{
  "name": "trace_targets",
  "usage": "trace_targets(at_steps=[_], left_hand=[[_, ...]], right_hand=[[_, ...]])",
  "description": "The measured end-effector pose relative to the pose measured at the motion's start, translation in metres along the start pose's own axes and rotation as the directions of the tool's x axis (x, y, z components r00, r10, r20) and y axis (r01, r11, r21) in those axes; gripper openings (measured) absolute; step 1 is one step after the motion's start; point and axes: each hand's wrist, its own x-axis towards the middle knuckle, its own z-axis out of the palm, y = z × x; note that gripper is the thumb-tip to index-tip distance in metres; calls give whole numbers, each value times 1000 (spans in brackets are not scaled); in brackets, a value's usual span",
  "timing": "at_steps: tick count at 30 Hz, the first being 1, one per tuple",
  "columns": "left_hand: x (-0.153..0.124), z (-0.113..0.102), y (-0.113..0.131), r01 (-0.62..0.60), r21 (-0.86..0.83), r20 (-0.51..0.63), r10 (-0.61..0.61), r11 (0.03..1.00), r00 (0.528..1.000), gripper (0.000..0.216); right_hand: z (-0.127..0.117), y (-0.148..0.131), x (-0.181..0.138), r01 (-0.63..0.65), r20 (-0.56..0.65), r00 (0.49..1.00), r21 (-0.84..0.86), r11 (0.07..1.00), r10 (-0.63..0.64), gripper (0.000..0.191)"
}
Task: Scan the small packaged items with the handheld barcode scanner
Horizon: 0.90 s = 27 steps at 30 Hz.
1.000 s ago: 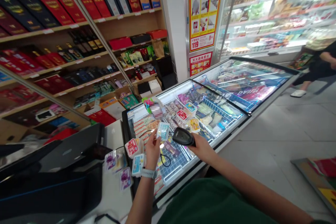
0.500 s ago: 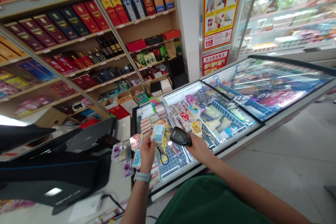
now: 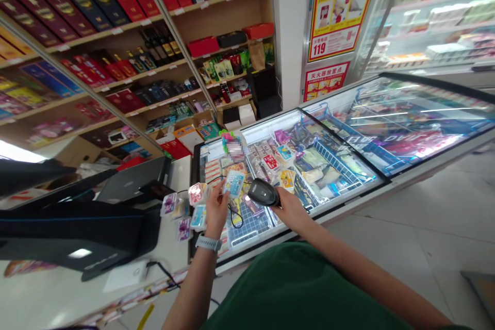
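Note:
My left hand (image 3: 216, 207) holds up a small light-blue packet (image 3: 233, 183) by its lower edge, above the glass lid of a chest freezer (image 3: 348, 196). My right hand (image 3: 288, 207) grips a black barcode scanner (image 3: 263, 193), its head pointed left at the packet, a hand's width away. The scanner's black cord (image 3: 234, 216) loops down onto the glass. A grey watch sits on my left wrist. Several similar small packets (image 3: 185, 211), pink, purple and blue, lie on the white counter just left of my left hand.
A black register screen (image 3: 77, 237) stands on the white counter (image 3: 38, 299) at the left. Wooden shelves (image 3: 127, 26) of boxed goods and bottles fill the back wall. A red notice (image 3: 340, 5) hangs on the pillar. An upright chiller (image 3: 436, 15) stands at the right, grey floor below.
The view has tilted down and to the left, so the register and counter show more. Both hands keep the packet and scanner together; the person at the far right is out of view.

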Motion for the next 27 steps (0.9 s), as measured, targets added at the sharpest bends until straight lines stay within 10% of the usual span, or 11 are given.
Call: trace_targets(at_steps=[18, 27], left_hand=[[5, -6, -23, 104, -136, -22, -108, 985, 994, 54], [-21, -89, -85, 265, -236, -441, -346, 935, 828, 52]], right_hand=[[12, 1, 13, -19, 29, 999, -40, 999, 21, 19], [22, -1, 22, -3, 82, 997, -66, 998, 9, 20]])
